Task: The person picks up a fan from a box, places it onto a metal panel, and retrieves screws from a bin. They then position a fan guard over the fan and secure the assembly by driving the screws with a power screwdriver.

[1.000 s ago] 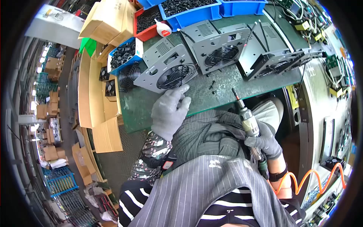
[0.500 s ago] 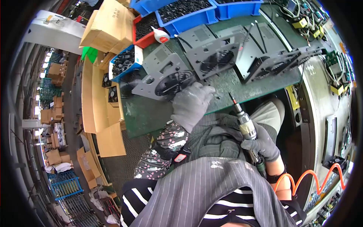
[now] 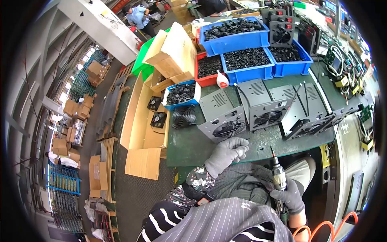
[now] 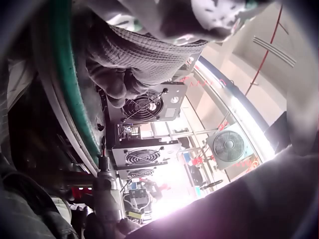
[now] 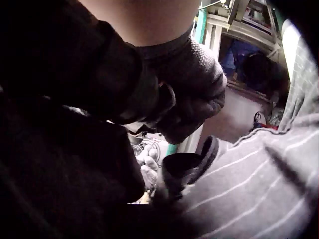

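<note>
My gloved left hand (image 3: pixel 226 155) hovers at the bench's front edge, by the nearest grey metal panel (image 3: pixel 223 125) with a round black fan grille. Its fingers are curled with the thumb close against them; I cannot tell whether a small screw is between them. In the left wrist view dark screws (image 4: pixel 100 127) lie on the bench beyond the fingers. My gloved right hand (image 3: pixel 289 197) grips a power screwdriver (image 3: pixel 279 177) over the lap, its bit pointing up toward the bench edge. Most of that tool is hidden in the dark right wrist view.
More fan panels (image 3: pixel 268 115) stand to the right. Behind them are blue bins (image 3: pixel 248 74) of small black parts, a red bin (image 3: pixel 207 82) and a white-and-red bottle (image 3: pixel 222 80). Wire fan guards (image 3: pixel 184 117) and an open carton (image 3: pixel 135 133) with fans are at left. An orange coiled hose (image 3: pixel 322 226) hangs at right.
The head view has tilted up, showing more of the bins and workshop. My left hand moved right over the loose screws, then drew slightly back with fingers curled. My right hand keeps hold of the screwdriver.
</note>
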The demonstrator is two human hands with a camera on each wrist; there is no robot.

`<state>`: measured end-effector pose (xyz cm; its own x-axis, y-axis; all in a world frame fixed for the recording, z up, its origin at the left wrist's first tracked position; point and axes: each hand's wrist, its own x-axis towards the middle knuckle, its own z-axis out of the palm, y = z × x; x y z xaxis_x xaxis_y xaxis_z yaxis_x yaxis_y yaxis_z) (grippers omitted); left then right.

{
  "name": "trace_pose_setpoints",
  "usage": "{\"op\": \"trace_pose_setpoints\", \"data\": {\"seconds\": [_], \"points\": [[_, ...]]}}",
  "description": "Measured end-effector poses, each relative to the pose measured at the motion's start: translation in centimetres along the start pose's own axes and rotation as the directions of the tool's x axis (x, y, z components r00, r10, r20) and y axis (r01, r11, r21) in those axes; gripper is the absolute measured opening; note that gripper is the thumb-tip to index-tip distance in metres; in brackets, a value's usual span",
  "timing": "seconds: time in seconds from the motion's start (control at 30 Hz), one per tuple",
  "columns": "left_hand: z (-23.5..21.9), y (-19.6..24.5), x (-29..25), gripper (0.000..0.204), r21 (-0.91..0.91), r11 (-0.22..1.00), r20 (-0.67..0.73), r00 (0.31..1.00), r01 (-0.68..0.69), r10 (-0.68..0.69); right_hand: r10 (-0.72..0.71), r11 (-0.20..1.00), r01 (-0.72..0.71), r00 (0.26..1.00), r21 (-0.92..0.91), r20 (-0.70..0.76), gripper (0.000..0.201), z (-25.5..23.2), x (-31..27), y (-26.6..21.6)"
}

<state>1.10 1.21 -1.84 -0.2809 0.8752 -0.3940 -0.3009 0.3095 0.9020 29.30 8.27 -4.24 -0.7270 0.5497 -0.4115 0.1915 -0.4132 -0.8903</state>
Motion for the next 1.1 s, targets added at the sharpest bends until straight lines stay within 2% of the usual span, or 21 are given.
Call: {"op": "trace_pose_setpoints", "data": {"seconds": [0.03,0.1,0.17,0.2,0.23,0.3,0.37,0.43,0.5,0.57,0.6,0.67,0.7,0.83,0.87,0.9,0.93,1.0,1.1], "points": [[-0.5,-0.5,-0.2,0.019,-0.005,1.000,-0.011,1.000,-0.007,0.007,-0.026,0.998,0.026,1.000,0.049,-0.011,0.064,0.3,-0.3,-0.3],[-1.0,-1.1,-0.5,0.020,-0.155,0.985,0.035,0.996,-0.080,0.087,0.003,0.997,-0.004,1.000,0.080,0.009,0.066,0.4,-0.9,-0.9],[-1.2,-0.9,-0.9,0.022,-0.177,0.983,0.036,0.997,-0.059,0.066,0.047,0.992,-0.060,0.992,0.108,0.114,0.069,0.5,-1.4,-1.8],[-1.2,-0.8,-1.3,0.024,-0.200,0.979,0.038,0.998,-0.032,0.041,-0.005,0.996,-0.008,0.990,0.090,0.143,0.071,1.6,-1.6,-3.3],[-1.2,-0.6,-1.8,0.024,-0.207,0.978,0.026,0.999,-0.035,0.041,0.002,0.996,-0.015,0.988,0.084,0.155,0.071,1.8,-1.3,-3.4],[-1.1,-0.1,-2.8,0.032,-0.100,0.995,0.012,1.000,-0.010,0.011,0.011,1.000,-0.003,0.950,-0.026,0.312,0.073,2.3,-0.6,-3.4],[-1.0,-0.2,-3.3,0.033,-0.044,0.999,-0.023,1.000,-0.022,0.021,0.012,1.000,-0.012,0.934,-0.003,0.358,0.074,3.5,-0.4,-4.1],[-1.1,-0.1,-4.1,0.034,-0.082,0.994,0.077,0.994,-0.077,0.083,0.054,0.998,-0.045,0.932,-0.034,0.358,0.073,4.3,0.2,-4.6],[-0.8,-0.1,-4.3,0.034,-0.044,0.996,0.016,0.997,-0.081,0.082,0.078,0.994,-0.100,0.934,0.044,0.349,0.073,5.3,0.1,-5.6],[-0.3,-0.4,-4.3,0.034,-0.077,0.993,0.051,0.994,-0.093,0.097,0.005,0.995,-0.036,0.945,0.090,0.327,0.078,4.9,-0.4,-4.5],[-0.1,-0.8,-4.4,0.034,-0.084,0.992,0.013,0.995,-0.098,0.099,0.048,0.995,-0.075,0.943,0.069,0.329,0.082,5.2,-0.8,-4.9],[-0.5,-0.1,-6.1,0.034,-0.127,0.989,-0.028,0.997,-0.078,0.075,0.059,0.998,-0.058,0.942,-0.013,0.331,0.087,5.1,-0.6,-3.5],[-0.6,-0.6,-6.1,0.034,-0.138,0.987,-0.046,0.996,-0.085,0.079,0.072,0.997,-0.066,0.955,-0.029,0.287,0.089,4.9,-1.1,-3.2],[-0.4,-2.0,-4.7,0.029,-0.168,0.977,-0.025,0.992,-0.129,0.127,0.063,0.998,-0.058,0.974,-0.030,0.217,0.090,4.9,-1.8,-2.9],[-0.6,-1.8,-4.7,0.028,-0.102,0.989,0.010,0.994,-0.103,0.105,0.159,0.986,-0.140,0.955,-0.090,0.249,0.094,4.4,-2.1,-3.3],[-0.9,-1.4,-4.6,0.028,-0.030,0.997,0.050,0.996,-0.078,0.079,0.165,0.985,-0.146,0.954,-0.093,0.252,0.094,4.2,-2.0,-3.1],[-1.1,-0.8,-4.6,0.030,0.023,0.998,0.058,0.997,-0.055,0.054,0.143,0.990,-0.140,0.956,-0.028,0.255,0.094,4.1,-1.8,-2.8],[-1.4,-0.8,-4.6,0.030,0.016,0.998,0.068,0.996,-0.055,0.054,0.102,0.991,-0.121,0.966,0.064,0.239,0.094,3.9,-1.7,-2.0],[-1.5,-2.1,-4.1,0.030,-0.031,0.998,0.129,0.990,-0.060,0.063,0.050,0.998,-0.056,0.973,0.022,0.226,0.095,4.3,-2.1,-2.3]]}}
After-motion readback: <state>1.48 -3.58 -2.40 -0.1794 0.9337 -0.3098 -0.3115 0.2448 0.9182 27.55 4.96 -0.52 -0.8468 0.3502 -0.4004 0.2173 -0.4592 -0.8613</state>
